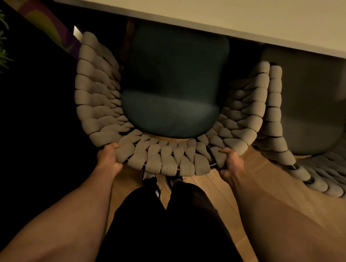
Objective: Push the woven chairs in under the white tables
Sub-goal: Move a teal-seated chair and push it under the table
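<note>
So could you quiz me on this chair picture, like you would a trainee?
1. True or false: both hands grip the back rim of the chair.
2. Which colour is its cushion: A red, B dark green, C white?
3. What lies over the front of the cushion?

Key:
1. True: left hand and right hand curl round the rim.
2. B.
3. The edge of the table; a second chair stands at the right.
</note>
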`<state>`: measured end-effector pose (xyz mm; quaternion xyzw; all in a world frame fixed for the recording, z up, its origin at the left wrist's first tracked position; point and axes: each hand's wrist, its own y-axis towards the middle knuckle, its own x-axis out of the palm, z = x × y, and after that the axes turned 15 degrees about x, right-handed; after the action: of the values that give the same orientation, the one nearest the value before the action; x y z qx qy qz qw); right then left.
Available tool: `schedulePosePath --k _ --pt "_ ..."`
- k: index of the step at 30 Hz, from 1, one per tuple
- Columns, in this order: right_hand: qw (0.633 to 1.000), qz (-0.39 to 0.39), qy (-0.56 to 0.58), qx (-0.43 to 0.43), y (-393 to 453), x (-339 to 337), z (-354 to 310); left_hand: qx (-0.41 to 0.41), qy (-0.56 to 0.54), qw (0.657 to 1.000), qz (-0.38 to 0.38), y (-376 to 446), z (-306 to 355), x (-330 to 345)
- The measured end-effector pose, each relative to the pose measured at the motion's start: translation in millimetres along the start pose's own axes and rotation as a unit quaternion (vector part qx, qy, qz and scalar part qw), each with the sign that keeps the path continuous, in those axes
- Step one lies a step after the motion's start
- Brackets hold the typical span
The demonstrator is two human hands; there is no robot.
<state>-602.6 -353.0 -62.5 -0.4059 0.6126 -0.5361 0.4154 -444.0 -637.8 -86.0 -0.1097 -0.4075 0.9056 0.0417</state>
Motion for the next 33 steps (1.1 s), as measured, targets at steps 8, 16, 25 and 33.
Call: schedulePosePath --k 8,16,25,33 --pt "0.999 0.006 -0.028 0.021 -5 2 0 -0.004 0.028 1.000 0.010 -2 5 -1" --pt "0.998 0.014 -0.046 0.034 -5 2 2 -0.011 0.055 0.998 0.009 -5 8 -4" --pt "0.997 0.010 -0.060 0.046 -6 -2 0 -0.047 0.097 0.993 -0.045 -24 19 -6" --pt "0.913 0.190 -0.266 -0.245 -14 -27 0 0.342 0.479 0.808 0.028 -47 14 -11"
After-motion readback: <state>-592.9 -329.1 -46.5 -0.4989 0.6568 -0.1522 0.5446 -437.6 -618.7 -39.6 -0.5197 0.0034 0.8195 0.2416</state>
